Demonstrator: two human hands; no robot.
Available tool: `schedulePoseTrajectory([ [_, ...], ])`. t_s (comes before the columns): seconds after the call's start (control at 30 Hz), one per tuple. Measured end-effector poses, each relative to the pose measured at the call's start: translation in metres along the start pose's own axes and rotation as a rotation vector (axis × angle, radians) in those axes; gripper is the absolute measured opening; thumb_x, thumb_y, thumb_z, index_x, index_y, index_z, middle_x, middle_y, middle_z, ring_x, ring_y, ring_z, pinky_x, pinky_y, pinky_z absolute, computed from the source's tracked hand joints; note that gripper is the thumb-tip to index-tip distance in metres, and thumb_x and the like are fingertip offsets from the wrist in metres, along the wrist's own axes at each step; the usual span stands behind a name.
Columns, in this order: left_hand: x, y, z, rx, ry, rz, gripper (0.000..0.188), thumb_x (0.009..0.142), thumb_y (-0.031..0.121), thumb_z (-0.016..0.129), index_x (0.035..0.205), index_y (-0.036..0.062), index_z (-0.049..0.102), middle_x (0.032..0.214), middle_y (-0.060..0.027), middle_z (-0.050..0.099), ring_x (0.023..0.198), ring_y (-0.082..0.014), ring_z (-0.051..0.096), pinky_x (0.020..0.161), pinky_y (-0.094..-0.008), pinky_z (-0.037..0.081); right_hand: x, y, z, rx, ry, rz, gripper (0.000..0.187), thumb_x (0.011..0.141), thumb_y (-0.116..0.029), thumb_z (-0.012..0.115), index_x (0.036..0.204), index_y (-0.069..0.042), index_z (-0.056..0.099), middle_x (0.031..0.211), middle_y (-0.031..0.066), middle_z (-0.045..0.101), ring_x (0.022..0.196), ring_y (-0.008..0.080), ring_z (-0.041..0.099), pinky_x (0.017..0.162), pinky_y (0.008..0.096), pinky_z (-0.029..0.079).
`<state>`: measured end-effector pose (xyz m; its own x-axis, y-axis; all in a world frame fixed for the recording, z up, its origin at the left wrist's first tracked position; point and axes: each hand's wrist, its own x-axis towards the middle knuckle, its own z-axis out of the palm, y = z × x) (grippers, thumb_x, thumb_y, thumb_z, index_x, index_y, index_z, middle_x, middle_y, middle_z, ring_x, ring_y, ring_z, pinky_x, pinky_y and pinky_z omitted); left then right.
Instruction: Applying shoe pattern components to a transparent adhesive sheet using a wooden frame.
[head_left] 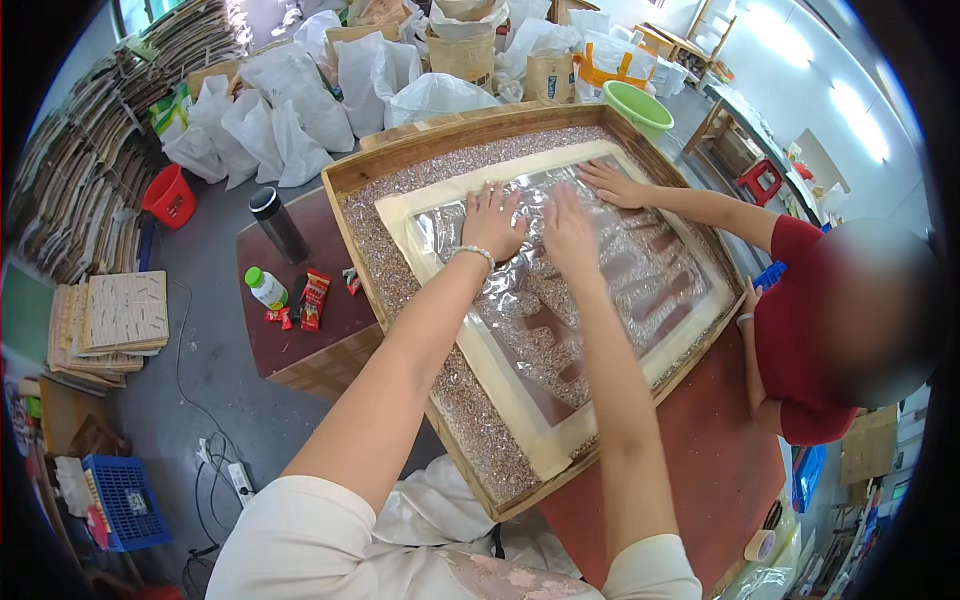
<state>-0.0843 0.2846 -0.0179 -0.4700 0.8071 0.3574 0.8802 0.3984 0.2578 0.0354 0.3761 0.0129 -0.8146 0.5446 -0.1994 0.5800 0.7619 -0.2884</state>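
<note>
Filling the wooden tray (350,175) is a bed of speckled flakes (475,440), bare along the left side and the far edge. Inside, a cream border (508,425) frames a clear plastic sheet (650,265), wrinkled and shiny, with brownish patches showing through. The tray's near right corner lies over a red table (690,470).

The left hand (492,225) rests palm down on the sheet near its far left corner, fingers straight and spread, gripping nothing; a bracelet (476,256) circles its wrist. The right hand (570,235) is just beside it, blurred, fingers extended and close together, with nothing seen in its grasp; I cannot tell whether it touches the sheet. Both forearms reach forward from the lower edge of the view.

At the sheet's far right corner, 1 hand of a co-worker (615,187) lies flat, fingers spread.

Left of the tray, a maroon table (285,345) carries a dark thermos (279,226) by its far edge, a green-capped white bottle (267,288) near its left edge and a red packet (314,300). A green basin (637,108) stands past the tray's far right corner.
</note>
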Motion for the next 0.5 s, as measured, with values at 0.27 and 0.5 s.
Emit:
schedulePoseTrajectory([
  [0.27,0.012,0.008,0.000,0.018,-0.047,-0.045,0.057,0.094,0.042,0.037,0.143,0.0126,0.037,0.152,-0.0195,0.025,0.142,-0.0323,0.020,0.116,-0.0512,0.008,-0.022,0.028,-0.018,0.327,0.198,-0.083,0.056,0.098,-0.036,0.035,0.142,-0.001,0.034,0.147,0.0220,0.033,0.137,0.0377,0.029,0.110,0.0566,0.019],
  [0.5,0.025,0.015,0.009,-0.014,0.010,0.058,0.059,0.090,0.028,0.034,0.140,-0.0029,0.035,0.150,-0.0220,0.028,0.142,-0.0309,0.021,0.116,-0.0482,0.012,-0.080,0.040,0.007,0.102,0.363,0.015,0.063,0.098,-0.041,0.038,0.144,0.002,0.028,0.151,0.0195,0.028,0.140,0.0373,0.023,0.112,0.0565,0.013],
])
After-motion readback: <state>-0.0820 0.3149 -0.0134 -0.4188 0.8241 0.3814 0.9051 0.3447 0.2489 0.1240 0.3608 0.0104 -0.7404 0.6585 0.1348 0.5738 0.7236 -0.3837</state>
